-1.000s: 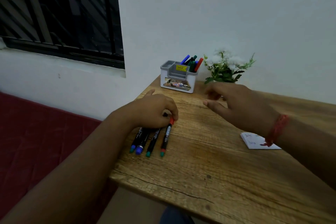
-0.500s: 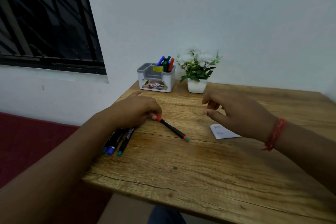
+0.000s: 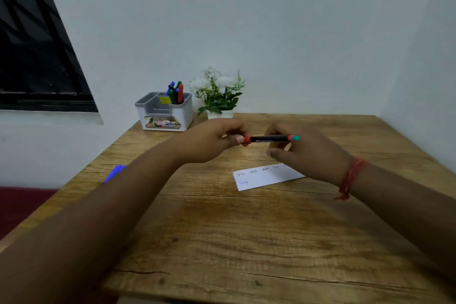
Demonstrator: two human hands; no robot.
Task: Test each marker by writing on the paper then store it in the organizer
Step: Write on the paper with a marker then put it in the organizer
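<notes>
1. Head view. Desk [image 3: 246, 242]: wooden top with visible grain; its far edge meets a white wall, and its left edge runs beneath a dark window.
2. Left hand [image 3: 212, 140]: raised over the middle of the desk, fingers curled round the red-capped end of a marker, thumb pressed beside the cap.
3. Marker [image 3: 270, 138]: black barrel, red cap at the left end, green tip piece at the right end; held level above the desk, crossing between the two hands.
4. Right hand [image 3: 311, 153]: raised at the marker's right end, fingers curled behind the barrel; contact with the barrel cannot be told, so its grasp cannot be told. A red thread band sits on the wrist.
5. Paper [image 3: 264, 176]: white slip lying flat on the desk, right of centre, partly under the right hand; short scribbles in several colours along its upper edge and one below at left.
6. Organizer [image 3: 164, 112]: white and grey box at the far left corner of the desk; blue, green and red markers stand upright in its rear right compartment.
7. Potted plant [image 3: 218, 92]: white flowers in a white pot, at the far edge just right of the organizer.
8. Blue marker [image 3: 114, 173]: blurred, near the left edge, mostly hidden by the left forearm.
</notes>
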